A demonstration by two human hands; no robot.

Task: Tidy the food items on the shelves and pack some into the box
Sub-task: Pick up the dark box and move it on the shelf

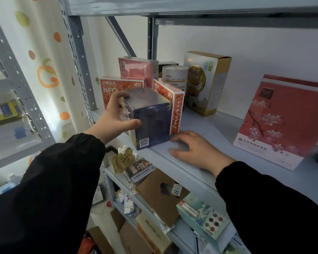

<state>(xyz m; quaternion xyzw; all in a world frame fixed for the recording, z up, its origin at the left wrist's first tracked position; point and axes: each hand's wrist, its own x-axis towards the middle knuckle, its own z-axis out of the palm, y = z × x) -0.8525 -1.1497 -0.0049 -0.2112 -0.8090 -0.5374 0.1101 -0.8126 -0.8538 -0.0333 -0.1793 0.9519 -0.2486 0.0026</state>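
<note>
The grip of the left hand [116,114] pinches the blue box [151,121] at the shelf [218,136] edge (by an orange box [176,110]). The right hand [196,151] lies spread flat beside it. This looks like tidying; next, the box likely needs pushing back straight.

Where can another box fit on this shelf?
The shelf is bare between the dark blue box and the pink blossom box, in front of the biscuit box. The left end is crowded: orange boxes, a white canister.

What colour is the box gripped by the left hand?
The box is dark navy blue, with a white QR patch low on its front; head view.
</note>
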